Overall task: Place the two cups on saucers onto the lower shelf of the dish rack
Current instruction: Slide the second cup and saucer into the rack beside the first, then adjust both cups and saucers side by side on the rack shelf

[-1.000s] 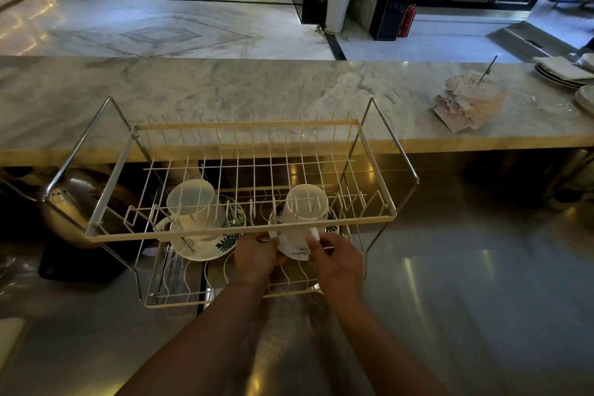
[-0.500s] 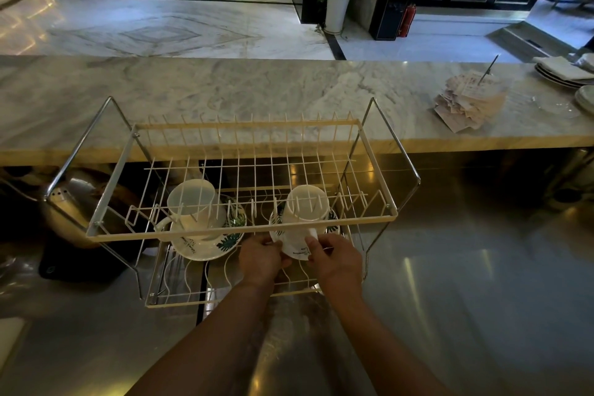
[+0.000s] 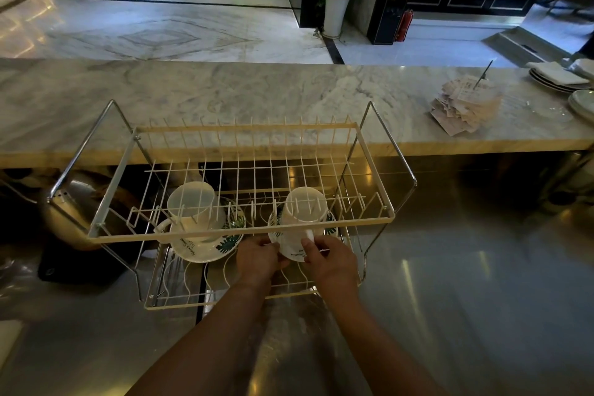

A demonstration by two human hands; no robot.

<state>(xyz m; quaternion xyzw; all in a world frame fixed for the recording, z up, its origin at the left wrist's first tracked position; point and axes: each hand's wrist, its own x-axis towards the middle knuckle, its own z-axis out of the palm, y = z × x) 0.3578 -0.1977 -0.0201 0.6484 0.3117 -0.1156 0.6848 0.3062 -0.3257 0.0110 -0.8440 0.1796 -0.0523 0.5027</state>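
Two-tier dish rack (image 3: 225,230), cream-coated wire grid on bare chrome legs, stood on a glossy steel counter (image 3: 466,299) below a veined marble ledge (image 3: 257,96). Both smooth white cups sat inverted on round leaf-print saucers on the lower shelf: left cup (image 3: 193,206) on its saucer (image 3: 205,244) untouched, right cup (image 3: 303,212) on the right saucer (image 3: 289,251). Left hand (image 3: 257,259) and right hand (image 3: 332,262) both pinched that right saucer's near rim, fingers curled narrow.

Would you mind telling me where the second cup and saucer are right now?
The right cup and saucer sit on the dish rack's lower shelf, held by both hands, right of the other cup.
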